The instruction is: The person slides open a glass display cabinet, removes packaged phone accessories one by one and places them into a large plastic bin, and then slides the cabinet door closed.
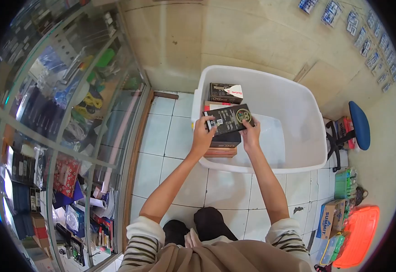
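Note:
A black box with printed text and a round green-and-gold emblem [227,119] is held between my two hands over the left part of a white plastic tub [293,99]. My left hand [203,132] grips its left end, and my right hand [251,134] has the right end, thumb on top near the emblem. Below it, inside the tub, lie another black box [227,139] and a reddish-brown box [220,153]. A further dark box [219,92] with a white-and-red torn-looking patch stands at the tub's far left. Part of a red-and-white box [213,105] shows behind the held one.
A glass display cabinet [93,113] full of goods runs along the left. At right are a blue chair [360,125], a cardboard box [327,220] and an orange plastic lid or bin [357,235]. Small packets [331,12] hang on the wall. White tiles [182,181] cover the floor.

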A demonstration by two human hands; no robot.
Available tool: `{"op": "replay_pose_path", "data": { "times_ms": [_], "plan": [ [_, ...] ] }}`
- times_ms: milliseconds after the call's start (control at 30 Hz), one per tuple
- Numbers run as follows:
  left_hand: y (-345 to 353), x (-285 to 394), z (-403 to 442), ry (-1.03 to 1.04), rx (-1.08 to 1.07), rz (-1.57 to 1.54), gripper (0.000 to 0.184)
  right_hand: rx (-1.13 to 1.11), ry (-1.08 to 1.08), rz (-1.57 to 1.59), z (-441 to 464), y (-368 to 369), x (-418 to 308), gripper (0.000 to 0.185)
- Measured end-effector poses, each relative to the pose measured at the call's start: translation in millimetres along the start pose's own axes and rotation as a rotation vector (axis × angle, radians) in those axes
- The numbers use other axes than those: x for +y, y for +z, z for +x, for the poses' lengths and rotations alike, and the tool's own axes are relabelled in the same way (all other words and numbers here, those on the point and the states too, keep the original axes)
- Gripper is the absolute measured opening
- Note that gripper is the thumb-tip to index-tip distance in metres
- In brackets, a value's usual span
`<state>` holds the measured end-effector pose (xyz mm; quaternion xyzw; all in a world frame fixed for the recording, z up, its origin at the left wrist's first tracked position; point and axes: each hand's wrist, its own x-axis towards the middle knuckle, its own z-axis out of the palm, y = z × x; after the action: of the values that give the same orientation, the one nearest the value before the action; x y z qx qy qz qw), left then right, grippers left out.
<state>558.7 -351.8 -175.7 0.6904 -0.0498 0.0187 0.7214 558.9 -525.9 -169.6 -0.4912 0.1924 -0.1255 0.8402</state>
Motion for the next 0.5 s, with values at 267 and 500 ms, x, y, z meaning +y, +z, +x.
{"op": "replay_pose_path", "data": {
  "times_ms": [267, 500],
  "plan": [
    [13, -71, 16, -0.075, -0.224, 0.717, 0.054, 0.078, 0.279, -0.535, 46, -55, 71, 0.051],
    [22, -104, 15, -0.101, -0.228, 0.895, 0.06, 0.241, 0.189, -1.1, 61, -67, 106, 0.055]
  ]
}}
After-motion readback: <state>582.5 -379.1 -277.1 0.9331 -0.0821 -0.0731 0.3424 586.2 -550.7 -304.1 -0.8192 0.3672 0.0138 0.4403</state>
